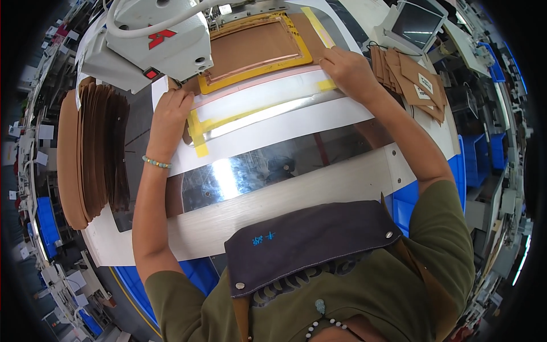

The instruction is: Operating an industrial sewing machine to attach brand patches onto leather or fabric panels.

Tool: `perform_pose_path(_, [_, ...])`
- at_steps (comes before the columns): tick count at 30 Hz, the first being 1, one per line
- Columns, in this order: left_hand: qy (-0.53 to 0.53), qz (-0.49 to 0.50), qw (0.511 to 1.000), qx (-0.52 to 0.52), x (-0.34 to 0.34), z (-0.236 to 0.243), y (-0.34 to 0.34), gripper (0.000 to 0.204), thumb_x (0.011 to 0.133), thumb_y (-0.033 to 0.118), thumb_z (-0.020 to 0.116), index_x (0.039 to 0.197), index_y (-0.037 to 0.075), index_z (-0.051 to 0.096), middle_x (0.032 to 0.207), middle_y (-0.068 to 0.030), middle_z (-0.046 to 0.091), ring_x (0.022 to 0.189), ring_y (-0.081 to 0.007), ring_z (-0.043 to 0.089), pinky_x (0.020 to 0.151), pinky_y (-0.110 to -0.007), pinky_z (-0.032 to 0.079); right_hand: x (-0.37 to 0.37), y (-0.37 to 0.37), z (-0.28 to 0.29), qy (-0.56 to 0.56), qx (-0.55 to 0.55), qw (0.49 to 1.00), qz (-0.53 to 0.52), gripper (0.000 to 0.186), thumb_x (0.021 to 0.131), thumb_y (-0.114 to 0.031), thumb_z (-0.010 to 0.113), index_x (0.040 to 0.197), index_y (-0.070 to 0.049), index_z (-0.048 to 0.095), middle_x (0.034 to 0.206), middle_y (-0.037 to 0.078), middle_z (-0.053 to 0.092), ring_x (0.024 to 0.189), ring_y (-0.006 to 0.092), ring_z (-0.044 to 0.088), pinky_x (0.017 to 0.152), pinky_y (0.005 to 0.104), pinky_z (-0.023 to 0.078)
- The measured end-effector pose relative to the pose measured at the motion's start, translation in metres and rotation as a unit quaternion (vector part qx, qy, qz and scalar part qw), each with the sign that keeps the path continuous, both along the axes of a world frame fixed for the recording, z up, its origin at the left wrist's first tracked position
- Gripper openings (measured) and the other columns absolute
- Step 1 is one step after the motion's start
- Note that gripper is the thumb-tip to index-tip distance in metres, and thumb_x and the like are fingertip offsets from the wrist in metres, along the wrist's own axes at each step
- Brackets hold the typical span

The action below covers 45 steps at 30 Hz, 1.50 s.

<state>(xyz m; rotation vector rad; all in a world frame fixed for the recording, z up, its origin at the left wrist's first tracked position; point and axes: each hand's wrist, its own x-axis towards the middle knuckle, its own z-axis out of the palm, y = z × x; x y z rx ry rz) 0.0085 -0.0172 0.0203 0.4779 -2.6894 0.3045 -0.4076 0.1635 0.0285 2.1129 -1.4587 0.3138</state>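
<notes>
A brown leather panel (250, 48) lies under the yellow clamp frame (304, 50) of a sewing machine (151, 48). My left hand (170, 117), a beaded bracelet at its wrist, is closed with bent fingers at the panel's left edge, just below the machine head. At the right edge, the fingers and thumb of my right hand (350, 71) pinch the panel beside a yellow strip. A white sheet (256, 102) with yellow tape (198, 134) lies in front of the frame, between my hands. The fingertips of both hands are partly hidden.
A thick stack of brown panels (94, 154) stands to the left. More brown pieces (410, 80) with white labels lie at the right, near a small screen (419, 25). A shiny metal plate (256, 171) spans the table front (296, 205); blue bins (404, 202) sit below.
</notes>
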Motion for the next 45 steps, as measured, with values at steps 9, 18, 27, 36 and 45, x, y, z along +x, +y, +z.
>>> perform_pose_path(9, [-0.021,0.028,0.999,0.021,0.011,0.008,0.033,0.039,0.089,0.003,0.066,0.127,0.001,0.072,0.122,-0.0099,0.069,0.114,-0.0305,0.065,0.099,-0.042,0.055,-0.017,0.014,-0.010,-0.037,0.012,0.999,0.021,0.011,0.084,-0.002,0.071,0.095,-0.003,0.071,0.099,0.005,0.067,0.098,0.0223,0.068,0.077,0.0346,0.060])
perform_pose_path(18, [-0.007,0.115,0.984,0.133,0.011,-0.002,0.042,0.047,0.109,0.023,0.060,0.152,0.005,0.061,0.164,-0.0088,0.054,0.158,-0.0371,0.038,0.130,-0.048,0.031,-0.020,0.038,-0.021,-0.170,0.046,0.980,-0.097,0.043,0.108,-0.028,0.063,0.144,-0.005,0.065,0.157,0.013,0.054,0.147,0.0311,0.047,0.120,0.0446,0.040])
perform_pose_path(27, [0.006,0.087,0.983,0.164,0.011,-0.009,0.037,0.051,0.112,0.028,0.054,0.160,0.011,0.055,0.167,-0.0070,0.051,0.160,-0.0363,0.034,0.132,-0.048,0.028,-0.023,0.043,-0.033,-0.135,0.114,0.978,-0.109,0.055,0.114,-0.049,0.047,0.160,-0.019,0.056,0.175,0.014,0.033,0.161,0.0356,0.027,0.132,0.0518,0.021])
perform_pose_path(36, [-0.033,0.091,0.984,0.152,0.010,-0.012,0.038,0.053,0.112,0.027,0.052,0.163,0.014,0.051,0.173,-0.0059,0.043,0.162,-0.0354,0.030,0.133,-0.050,0.023,-0.015,0.045,-0.028,-0.114,0.097,0.977,-0.154,0.059,0.113,-0.053,0.049,0.149,-0.009,0.064,0.170,0.014,0.040,0.162,0.0332,0.026,0.130,0.0561,0.023])
perform_pose_path(45, [0.015,0.108,0.980,0.166,0.015,-0.007,0.039,0.047,0.111,0.024,0.057,0.155,0.009,0.060,0.168,-0.0104,0.049,0.158,-0.0363,0.038,0.129,-0.048,0.032,-0.011,0.046,-0.027,-0.108,0.046,0.981,-0.152,0.054,0.113,-0.048,0.051,0.152,-0.013,0.063,0.172,0.013,0.039,0.160,0.0346,0.029,0.130,0.0547,0.025])
